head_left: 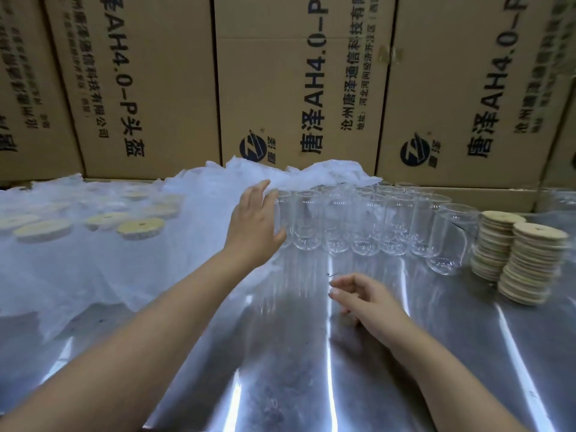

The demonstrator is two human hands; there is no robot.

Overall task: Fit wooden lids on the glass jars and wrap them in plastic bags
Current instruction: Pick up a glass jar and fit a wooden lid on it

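Over the steel desk (280, 369) my right hand (371, 302) hangs loose, empty. My left hand (254, 222), fingers (263, 191) wide, is at the leftmost of the glass jars (307, 226). I judge I'm picking one; next, a firm grip, then one of the wooden lids (526, 263).

Glossy metal table (280, 369) – clear glass jars (367, 226) – matt wooden lids (530, 263)

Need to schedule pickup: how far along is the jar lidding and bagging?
Done: several lidded jars seem wrapped under plastic on the left. In hand: the left hand reaches toward the nearest bare jar; the right hand holds nothing. Left: many open jars and two lid stacks.
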